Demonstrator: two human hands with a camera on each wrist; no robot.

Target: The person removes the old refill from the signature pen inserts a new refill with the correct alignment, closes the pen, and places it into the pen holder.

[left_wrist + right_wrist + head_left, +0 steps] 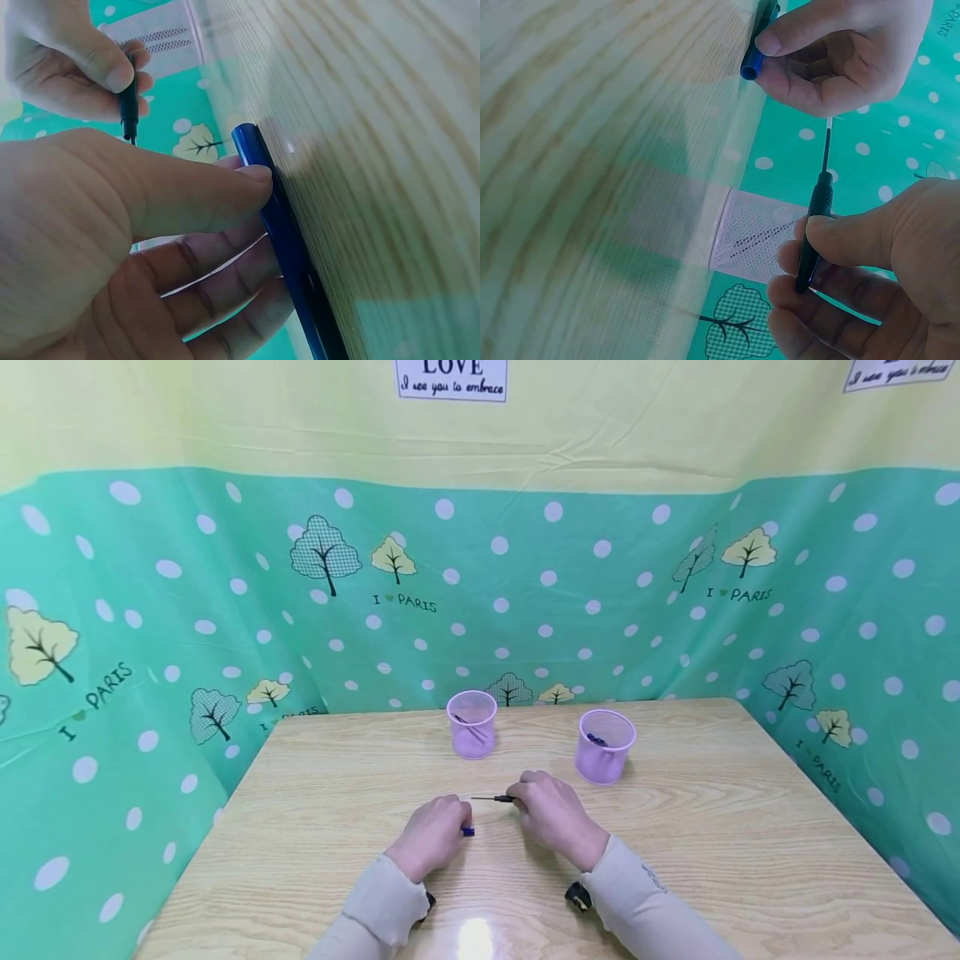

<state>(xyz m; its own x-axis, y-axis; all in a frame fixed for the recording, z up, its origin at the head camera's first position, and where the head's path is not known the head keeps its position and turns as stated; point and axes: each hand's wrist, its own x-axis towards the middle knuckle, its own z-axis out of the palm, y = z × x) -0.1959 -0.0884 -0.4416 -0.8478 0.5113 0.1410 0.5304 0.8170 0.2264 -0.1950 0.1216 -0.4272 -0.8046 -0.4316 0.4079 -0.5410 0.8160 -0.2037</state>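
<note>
A blue tube [468, 832] is pinched by my left hand [435, 835], low over the wooden table. In the left wrist view the thumb presses on the side of this glossy tube [289, 240], with the fingers behind it. My right hand [553, 817] pinches a black ribbed pen piece [506, 798] between thumb and fingers. From that piece a thin rod [826, 146] sticks out, pointing towards the left hand. Seen from the right wrist, the blue tube's hollow end [749, 73] faces the camera. Tube and rod are apart.
Beyond the hands on the wooden table [360, 760] stand two purple cups. The left cup [473, 745] holds thin dark sticks; the right cup [602, 766] holds small dark blue pieces. A patterned green and yellow cloth [525, 560] hangs behind and at both sides.
</note>
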